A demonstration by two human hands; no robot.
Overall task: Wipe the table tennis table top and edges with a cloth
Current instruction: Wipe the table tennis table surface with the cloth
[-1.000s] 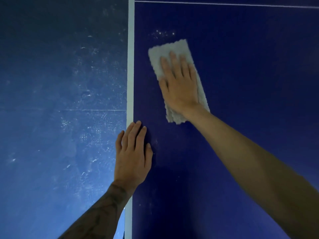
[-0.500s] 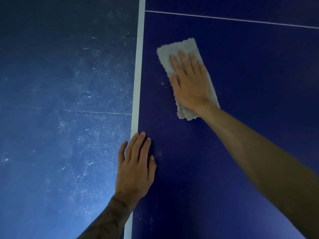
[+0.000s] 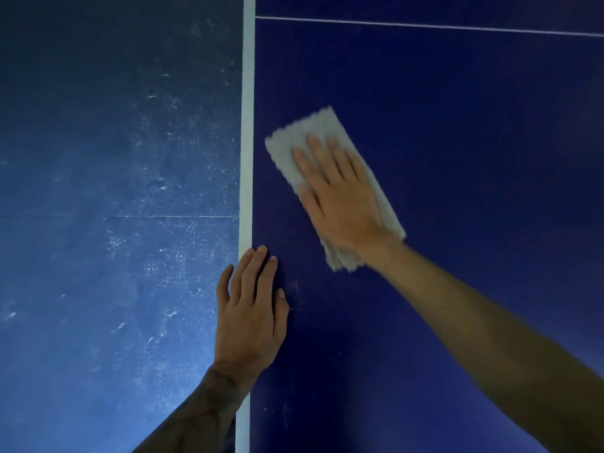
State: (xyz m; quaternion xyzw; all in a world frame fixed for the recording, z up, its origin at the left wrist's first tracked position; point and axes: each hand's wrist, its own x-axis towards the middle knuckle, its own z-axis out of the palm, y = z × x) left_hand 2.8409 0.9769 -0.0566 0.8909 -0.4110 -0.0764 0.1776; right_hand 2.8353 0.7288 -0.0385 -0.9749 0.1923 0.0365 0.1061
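Observation:
The dark blue table tennis table top (image 3: 457, 125) fills the right side, bordered by a white edge stripe (image 3: 247, 125) running up the view. A folded grey-white cloth (image 3: 304, 135) lies on the top a little right of the stripe. My right hand (image 3: 340, 197) presses flat on the cloth with straight fingers, covering its middle. My left hand (image 3: 251, 308) rests flat on the table by the stripe, fingers straight, holding nothing.
Left of the stripe lies a lighter blue scuffed floor (image 3: 114, 223) with white marks. A thin white line (image 3: 425, 26) crosses the table top at the far end.
My right hand has slid the cloth nearer to me and slightly toward the edge stripe. My left hand has stayed in place by the stripe.

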